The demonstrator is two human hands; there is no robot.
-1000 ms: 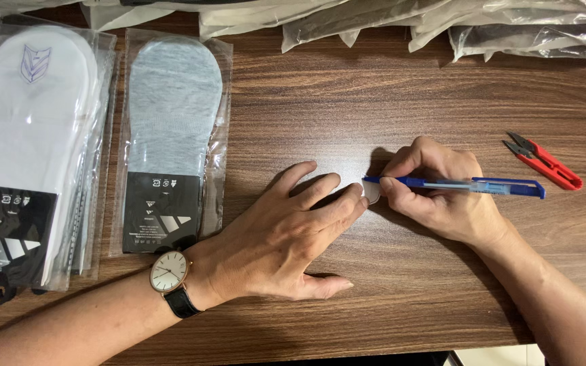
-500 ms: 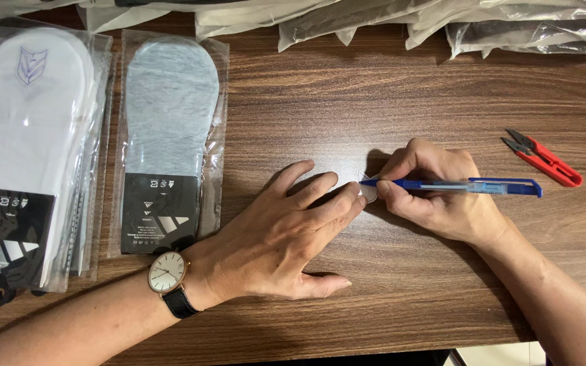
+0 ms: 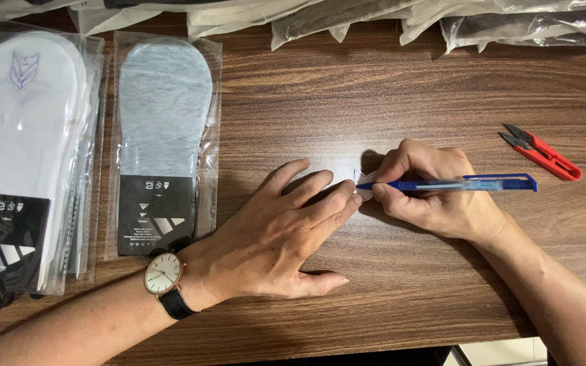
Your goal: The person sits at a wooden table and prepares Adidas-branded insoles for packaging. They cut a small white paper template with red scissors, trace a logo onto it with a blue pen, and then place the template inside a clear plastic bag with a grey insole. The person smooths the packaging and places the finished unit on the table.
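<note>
Head view: right hand (image 3: pixel 435 193) grips blue pen (image 3: pixel 456 183) (left hand (image 3: pixel 272 237) flat), bare table (image 3: pixel 374 102) beyond.

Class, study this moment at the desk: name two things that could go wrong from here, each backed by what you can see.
The small white tag is pinned only by the left hand's fingertips, so it may slide under the blue pen and smear. The right hand works near the red snips, whose points lie bare; a sweep could catch them.
</note>
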